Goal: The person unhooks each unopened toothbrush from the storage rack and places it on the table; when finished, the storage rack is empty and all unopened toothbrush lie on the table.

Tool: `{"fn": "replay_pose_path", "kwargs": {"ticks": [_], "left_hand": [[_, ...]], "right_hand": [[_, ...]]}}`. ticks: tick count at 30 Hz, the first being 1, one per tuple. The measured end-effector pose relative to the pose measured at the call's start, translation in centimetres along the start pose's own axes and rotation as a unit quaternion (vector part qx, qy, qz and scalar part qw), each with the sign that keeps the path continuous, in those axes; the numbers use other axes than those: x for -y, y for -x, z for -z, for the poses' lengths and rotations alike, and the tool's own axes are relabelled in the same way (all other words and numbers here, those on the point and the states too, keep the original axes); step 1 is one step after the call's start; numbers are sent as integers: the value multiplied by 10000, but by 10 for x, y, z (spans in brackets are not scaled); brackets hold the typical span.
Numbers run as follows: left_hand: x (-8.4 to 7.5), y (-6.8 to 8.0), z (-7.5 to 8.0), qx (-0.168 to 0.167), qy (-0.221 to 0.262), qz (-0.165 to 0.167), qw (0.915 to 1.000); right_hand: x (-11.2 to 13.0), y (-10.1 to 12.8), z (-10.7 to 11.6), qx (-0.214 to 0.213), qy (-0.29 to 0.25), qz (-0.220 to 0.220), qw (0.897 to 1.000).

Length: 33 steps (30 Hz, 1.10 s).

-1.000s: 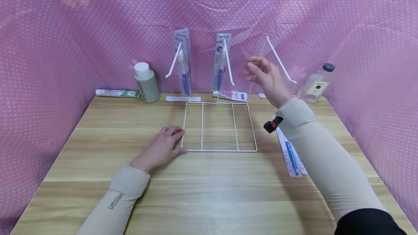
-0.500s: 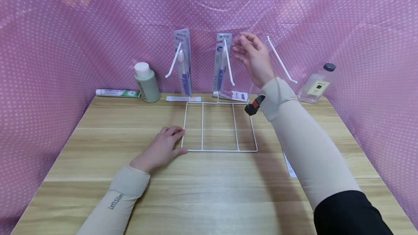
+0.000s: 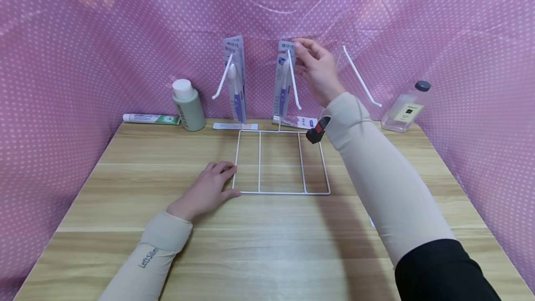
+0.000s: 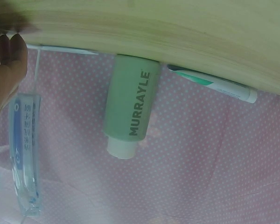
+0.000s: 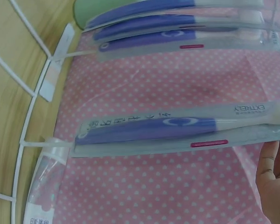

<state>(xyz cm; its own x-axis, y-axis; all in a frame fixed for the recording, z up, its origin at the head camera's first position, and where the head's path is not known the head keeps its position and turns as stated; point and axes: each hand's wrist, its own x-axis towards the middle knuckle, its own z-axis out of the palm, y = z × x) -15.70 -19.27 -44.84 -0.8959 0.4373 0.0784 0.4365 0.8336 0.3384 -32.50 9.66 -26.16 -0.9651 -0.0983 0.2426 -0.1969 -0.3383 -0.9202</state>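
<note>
A white wire display rack [image 3: 281, 193] lies with its base on the wooden table, its hooks rising at the back. My left hand [image 3: 203, 191] rests at the base's left side, fingertips at the side wire and thumb at the front corner. Packaged toothbrushes [image 3: 237, 80] with purple handles hang on the left hook. On the middle hook [image 3: 294, 80] hangs another packaged toothbrush [image 5: 163, 129]. My right hand [image 3: 317, 68] pinches this package's upper right edge between thumb and fingers. The right hook [image 3: 361, 78] carries no package.
A green bottle [image 3: 189, 108] and a toothpaste tube [image 3: 151, 119] are at the back left. Behind the rack lie a purple-and-white tube [image 3: 303, 121] and a flat white strip [image 3: 227, 126]. A clear black-capped bottle [image 3: 403, 110] stands back right. A pink dotted curtain [image 3: 125, 50] surrounds the table.
My right hand has moved left from near the right hook to the middle toothbrush package and taken hold of its upper edge. My left hand has stayed on the rack.
</note>
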Motion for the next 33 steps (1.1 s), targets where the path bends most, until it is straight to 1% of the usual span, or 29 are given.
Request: {"fn": "replay_pose_path", "kwargs": {"ticks": [4,10,15,20,25,33], "left_hand": [[0,0,0,29,-2,16,10000],[1,0,-1,33,17,8,10000],[1,0,-1,11,36,6,10000],[-1,0,0,-53,13,-47,10000],[-1,0,1,-50,-7,-76,10000],[0,1,1,-51,-2,-65,10000]], "right_hand": [[-2,2,0,112,170,-42,9998],[-2,5,1,201,140,-72,9997],[0,12,3,376,155,-8,9992],[2,26,7,662,266,96,9974],[4,45,12,933,143,73,9955],[5,75,18,1167,300,138,9926]]}}
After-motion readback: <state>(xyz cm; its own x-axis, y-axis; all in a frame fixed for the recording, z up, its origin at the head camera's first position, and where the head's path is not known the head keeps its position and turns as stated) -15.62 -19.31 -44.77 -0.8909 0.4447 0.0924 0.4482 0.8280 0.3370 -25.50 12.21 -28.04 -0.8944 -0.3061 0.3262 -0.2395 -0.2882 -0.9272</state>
